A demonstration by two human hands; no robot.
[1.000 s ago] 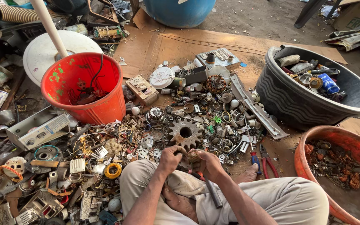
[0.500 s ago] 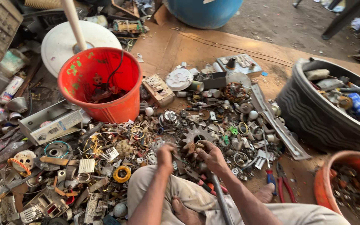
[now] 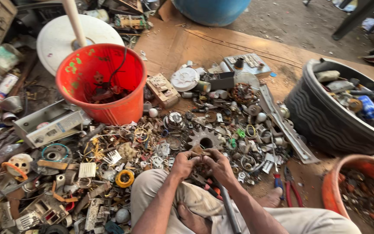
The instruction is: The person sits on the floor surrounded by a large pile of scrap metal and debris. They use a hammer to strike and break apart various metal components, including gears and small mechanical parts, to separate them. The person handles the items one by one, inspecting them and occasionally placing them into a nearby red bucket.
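Scrap metal [image 3: 152,151] covers the ground ahead of me, a wide litter of rings, springs, brackets and small fittings. Both of my hands meet low in the middle of the view, just in front of my knees. My left hand [image 3: 183,164] and my right hand [image 3: 215,164] are curled close together, fingers pinched on a small brownish metal piece [image 3: 198,151] held between them; I cannot make out what kind of part it is. Just beyond my fingertips lies a grey toothed gear [image 3: 206,139], flat on the heap, close to the held piece but apart from it as far as I can tell. A dark metal rod [image 3: 226,206] rests across my lap under my right forearm. To my left stands an orange bucket [image 3: 122,110] with dark wire and bits inside it, and behind it a white round disc [image 3: 55,37] with a pale pole rising from it. To my right sits a black ribbed tub [image 3: 325,123] holding mixed junk, and nearer me an orange basin [image 3: 332,190] of rusty pieces. Red-handled pliers [image 3: 291,190] lie on the ground between my right knee and that basin.
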